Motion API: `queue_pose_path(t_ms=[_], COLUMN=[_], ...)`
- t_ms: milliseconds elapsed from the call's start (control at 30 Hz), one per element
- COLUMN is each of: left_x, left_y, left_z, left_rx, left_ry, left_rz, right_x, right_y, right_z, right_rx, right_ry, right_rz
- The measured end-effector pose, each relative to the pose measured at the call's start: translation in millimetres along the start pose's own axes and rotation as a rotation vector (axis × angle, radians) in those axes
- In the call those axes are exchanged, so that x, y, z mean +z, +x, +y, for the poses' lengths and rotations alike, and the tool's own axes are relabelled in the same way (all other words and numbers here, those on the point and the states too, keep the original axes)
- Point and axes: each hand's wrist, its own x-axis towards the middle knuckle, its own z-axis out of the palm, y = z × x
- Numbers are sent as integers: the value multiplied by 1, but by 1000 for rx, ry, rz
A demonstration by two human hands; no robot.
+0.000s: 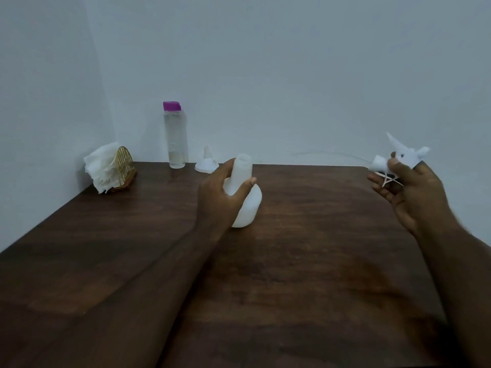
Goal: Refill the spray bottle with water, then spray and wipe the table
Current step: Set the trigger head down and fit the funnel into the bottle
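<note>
Gripping spray bottle (pixel 245 197) neck, left hand (pixel 223 193), right hand (pixel 409 187) pinching spray head (pixel 398 158)

Readable text: none anywhere in the frame.
Funnel (pixel 205 166): a small dark mark on its right side, just above and left of the frame's centre, too small to read.
Spray bottle (pixel 248 205): plain white body at centre frame, nothing legible on it.
Water bottle (pixel 176 139): clear with a purple cap, upper left of centre, nothing legible on it.
</note>
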Motion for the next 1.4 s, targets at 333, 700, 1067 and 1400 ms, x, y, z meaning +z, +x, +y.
queue_pose_path(t_ms=[333,700,1067,1400], left_x=[22,36,40,3], left_y=[-21,-27,-29,-2], left_z=[15,12,-1,-27], left_rx=[-34,-129,-223,-332], left_ry=[-118,-36,-27,-122], left_rz=[-117,-275,-408,-109], right_x=[8,8,14,109], right_y=[-12,-7,-17,-115], right_z=[55,70,55,7], right_rx=[-514,-197,-223,-811], right_ry=[-1271,-1582,-1558,-804], right_rz=[-281,-550,-508,-417])
